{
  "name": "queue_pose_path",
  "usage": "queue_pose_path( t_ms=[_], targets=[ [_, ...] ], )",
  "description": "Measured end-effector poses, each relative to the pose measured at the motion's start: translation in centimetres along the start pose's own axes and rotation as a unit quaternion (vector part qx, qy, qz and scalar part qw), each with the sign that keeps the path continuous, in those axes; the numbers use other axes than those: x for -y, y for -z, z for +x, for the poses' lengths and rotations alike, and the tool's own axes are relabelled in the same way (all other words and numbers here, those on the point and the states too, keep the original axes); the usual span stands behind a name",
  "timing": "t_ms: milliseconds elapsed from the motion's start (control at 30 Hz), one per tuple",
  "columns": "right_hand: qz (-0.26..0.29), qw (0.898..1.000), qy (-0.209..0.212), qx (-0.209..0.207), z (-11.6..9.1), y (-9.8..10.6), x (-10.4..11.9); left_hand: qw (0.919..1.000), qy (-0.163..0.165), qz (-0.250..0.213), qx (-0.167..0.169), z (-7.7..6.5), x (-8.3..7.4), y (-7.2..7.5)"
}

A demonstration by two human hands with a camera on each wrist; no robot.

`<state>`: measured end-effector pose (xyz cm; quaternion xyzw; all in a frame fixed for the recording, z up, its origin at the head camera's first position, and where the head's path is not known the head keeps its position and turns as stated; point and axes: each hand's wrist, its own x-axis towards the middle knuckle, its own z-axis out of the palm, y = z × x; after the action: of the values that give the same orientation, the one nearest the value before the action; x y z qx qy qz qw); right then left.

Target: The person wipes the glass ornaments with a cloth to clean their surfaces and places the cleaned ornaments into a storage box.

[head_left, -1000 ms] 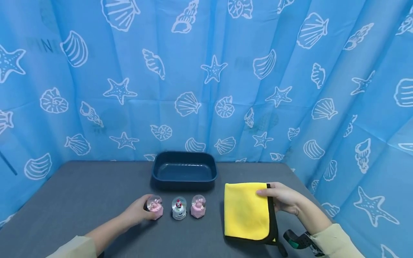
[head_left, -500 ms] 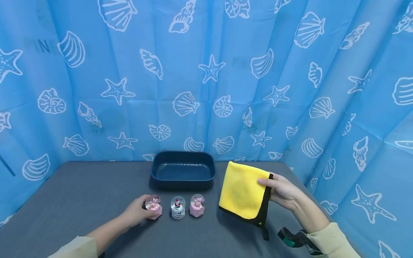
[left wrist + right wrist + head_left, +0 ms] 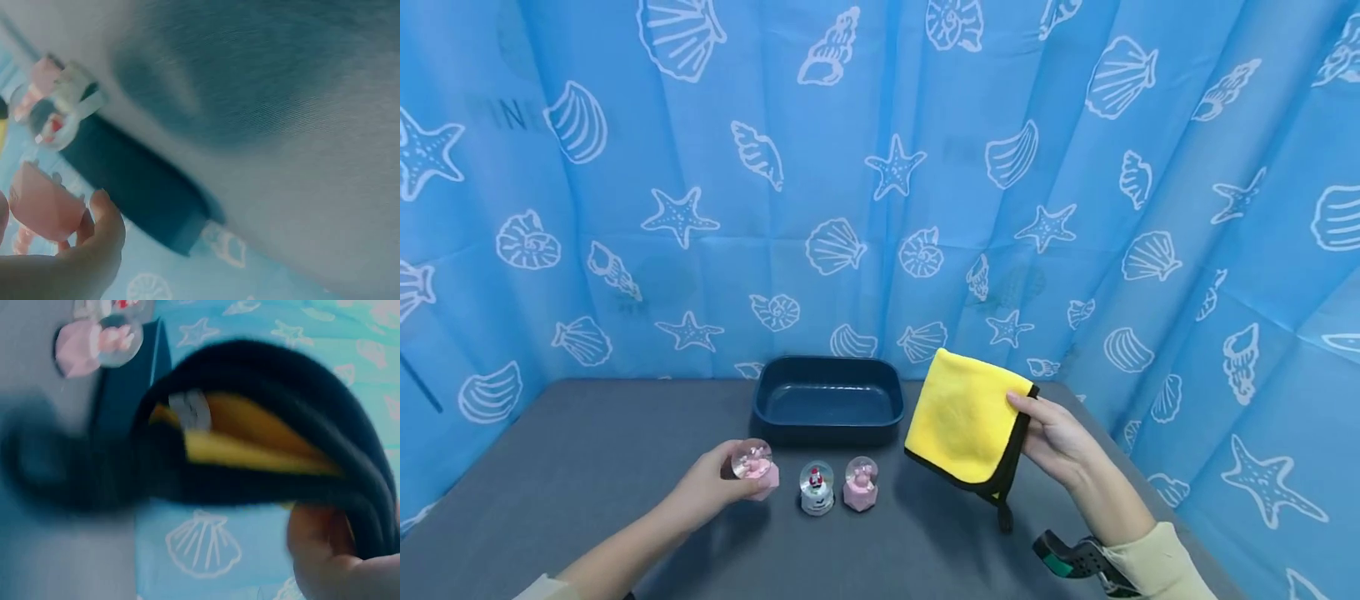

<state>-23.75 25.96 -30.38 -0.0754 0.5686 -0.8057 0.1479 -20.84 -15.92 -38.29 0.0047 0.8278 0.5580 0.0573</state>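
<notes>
My left hand [image 3: 703,487] grips a small snow globe [image 3: 752,460] with a pink faceted base, lifted over the table with its shadow below. In the left wrist view its pink base [image 3: 47,203] shows between thumb and fingers. My right hand [image 3: 1056,437] pinches the right edge of a folded yellow cloth [image 3: 966,417] with black trim, held up and tilted above the table. A dark loop [image 3: 1004,517] hangs from its lower corner. Between the hands stand a white-based snow globe [image 3: 816,487] with a red figure and a second pink snow globe [image 3: 861,483].
A dark blue rectangular tray [image 3: 829,433] stands at the back of the grey table [image 3: 625,450], behind the snow globes. A blue curtain [image 3: 820,200] with white shell prints hangs behind the table. On my right wrist is a black strap [image 3: 1078,558].
My right hand has raised the yellow cloth off the table and tilted it. My left hand has lifted the pink snow globe slightly. The other two snow globes stay in place.
</notes>
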Motion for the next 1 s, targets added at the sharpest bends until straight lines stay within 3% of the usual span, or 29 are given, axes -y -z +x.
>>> queue_pose_path(
  t_ms=[233,567,700,867,1000],
  targets=[
    [0.089,0.995,0.051,-0.001,0.3,-2.5,0.0,0.9985,-0.009,-0.055,0.001,-0.7,-1.9,0.1],
    [0.264,0.957,0.105,0.061,1.0,-5.4,-0.6,0.9894,-0.005,-0.145,-0.008,-0.8,-4.9,-1.5],
    [0.281,0.947,0.127,0.088,1.2,-6.3,-0.5,0.9857,-0.029,-0.165,0.01,-0.8,-6.2,-2.1],
    [0.254,0.95,0.153,0.094,1.8,-8.0,-0.6,0.9794,-0.038,-0.197,0.023,-0.6,-7.6,-2.6],
    [0.263,0.949,0.15,0.092,2.1,-9.4,-0.7,0.9722,-0.038,-0.229,0.028,-0.6,-8.6,-3.1]
  ],
)
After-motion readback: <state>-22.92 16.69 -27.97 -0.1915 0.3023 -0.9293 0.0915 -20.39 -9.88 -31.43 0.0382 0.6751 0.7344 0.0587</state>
